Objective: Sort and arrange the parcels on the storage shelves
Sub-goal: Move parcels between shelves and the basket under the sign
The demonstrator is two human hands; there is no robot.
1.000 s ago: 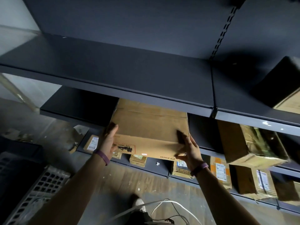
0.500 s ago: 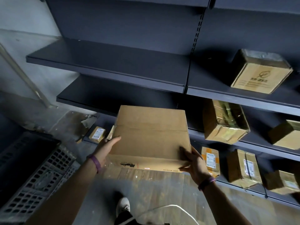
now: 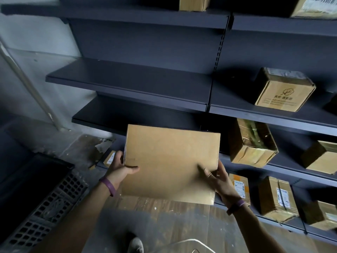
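I hold a large flat cardboard box in front of the dark metal shelves, clear of any shelf board. My left hand grips its left edge, thumb across the top face. My right hand grips the right edge near the lower corner, thumb lying on the top. The box's plain broad face is tilted toward me.
Parcels sit on the right-hand bays: a printed box, a taped box, and labelled ones lower down. More boxes stand on the top shelf. A black plastic crate stands at the lower left. A cable lies on the wooden floor.
The box came out from under the shelf and down toward me, tipping its broad face up. My view pulled back, so more shelves show. Both hands kept their hold.
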